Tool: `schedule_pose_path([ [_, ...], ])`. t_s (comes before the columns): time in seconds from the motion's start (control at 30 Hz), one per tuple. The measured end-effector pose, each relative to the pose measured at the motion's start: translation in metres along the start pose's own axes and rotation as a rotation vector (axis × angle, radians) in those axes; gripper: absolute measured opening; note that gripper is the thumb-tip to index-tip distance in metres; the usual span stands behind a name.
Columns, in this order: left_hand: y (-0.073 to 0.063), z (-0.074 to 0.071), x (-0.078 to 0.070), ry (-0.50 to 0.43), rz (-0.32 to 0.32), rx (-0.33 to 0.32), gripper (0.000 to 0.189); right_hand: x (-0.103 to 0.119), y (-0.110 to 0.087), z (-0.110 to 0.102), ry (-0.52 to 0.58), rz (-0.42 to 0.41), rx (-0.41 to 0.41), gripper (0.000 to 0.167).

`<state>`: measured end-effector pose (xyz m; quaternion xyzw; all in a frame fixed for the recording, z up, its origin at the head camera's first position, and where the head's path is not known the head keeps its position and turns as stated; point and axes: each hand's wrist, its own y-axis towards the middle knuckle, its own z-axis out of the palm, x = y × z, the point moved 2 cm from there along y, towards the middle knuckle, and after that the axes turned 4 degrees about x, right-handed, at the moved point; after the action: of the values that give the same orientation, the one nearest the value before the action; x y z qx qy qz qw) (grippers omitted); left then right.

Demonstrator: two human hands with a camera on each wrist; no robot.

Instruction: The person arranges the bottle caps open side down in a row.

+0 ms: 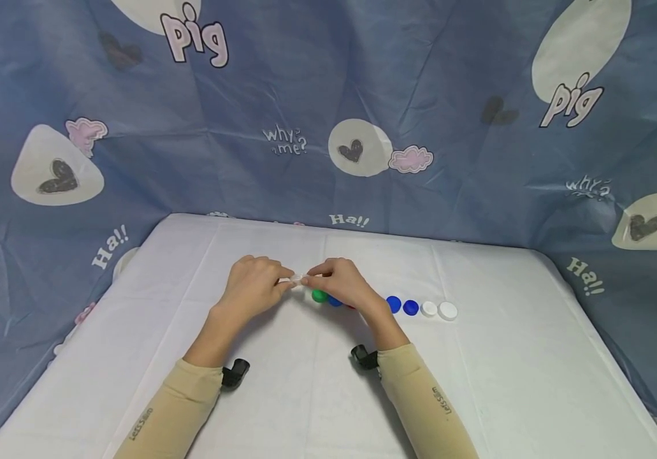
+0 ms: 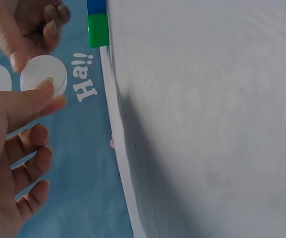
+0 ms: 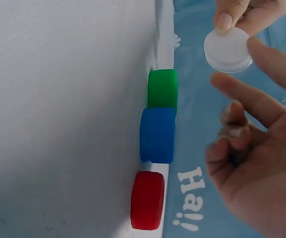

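A whitish, see-through round bottle cap (image 3: pixel 227 47) with a ridged rim is held up between both hands above the far part of the table. My left hand (image 1: pixel 252 284) pinches it between thumb and index finger, the other fingers loosely bent in the left wrist view. My right hand (image 1: pixel 342 282) has its thumb and index finger at the cap's rim from the other side, its remaining fingers curled. Beneath the right hand stand a green cap (image 3: pixel 163 89), a blue cap (image 3: pixel 157 135) and a red cap (image 3: pixel 147 201), the red one mostly covered in the head view.
Rightward along the same row lie two blue caps, one (image 1: pixel 394 305) beside the other (image 1: pixel 411 308), then a small white cap (image 1: pixel 429 309) and a larger white cap (image 1: pixel 448 311). A white cloth covers the table (image 1: pixel 282 395). Behind it hangs a printed blue curtain (image 1: pixel 282 83).
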<state>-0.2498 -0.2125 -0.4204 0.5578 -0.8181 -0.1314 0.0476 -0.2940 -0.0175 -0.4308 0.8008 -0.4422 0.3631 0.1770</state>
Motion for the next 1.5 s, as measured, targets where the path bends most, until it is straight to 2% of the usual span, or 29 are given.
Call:
schedule_pose_path([
  [0.13,0.0,0.001,0.004,-0.071,-0.044,0.016,0.006,0.004,0.001,0.001,-0.092,-0.074,-0.07,0.03],
  [0.3,0.0,0.001,0.006,-0.176,-0.08,0.091,0.03,0.007,0.001,0.003,-0.111,-0.094,-0.109,0.024],
  [0.37,0.001,0.001,0.006,-0.201,-0.092,0.12,0.037,0.008,0.001,0.003,-0.098,-0.094,-0.116,0.022],
  [0.43,0.001,0.001,0.005,-0.218,-0.103,0.14,0.035,0.008,0.001,0.003,-0.083,-0.098,-0.123,0.021],
  [0.6,0.0,0.0,0.004,-0.21,-0.127,0.177,0.012,0.008,0.0,0.002,0.006,-0.093,-0.099,0.02],
  [0.67,0.0,-0.001,0.003,-0.188,-0.121,0.183,0.011,0.007,-0.001,0.001,0.062,-0.075,-0.077,0.019],
  [0.77,0.0,-0.002,0.002,-0.138,-0.084,0.16,0.019,0.006,-0.002,0.0,0.147,-0.041,-0.048,0.017],
  [0.9,0.0,-0.005,0.001,-0.052,-0.003,0.071,0.031,0.001,-0.002,-0.002,0.251,0.016,-0.024,0.014],
  [1.1,0.001,-0.01,-0.001,-0.034,0.081,-0.063,0.052,-0.002,-0.003,-0.008,0.359,0.083,-0.002,0.014],
  [1.2,0.0,-0.01,-0.002,-0.028,0.123,-0.104,0.051,-0.002,-0.004,-0.009,0.37,0.102,0.001,0.016],
  [1.3,0.0,-0.009,-0.003,-0.022,0.14,-0.119,0.048,-0.003,-0.004,-0.01,0.363,0.109,0.008,0.018],
  [1.5,0.0,-0.008,-0.001,-0.083,0.108,-0.101,0.043,-0.004,-0.003,-0.011,0.278,0.079,0.027,0.023],
])
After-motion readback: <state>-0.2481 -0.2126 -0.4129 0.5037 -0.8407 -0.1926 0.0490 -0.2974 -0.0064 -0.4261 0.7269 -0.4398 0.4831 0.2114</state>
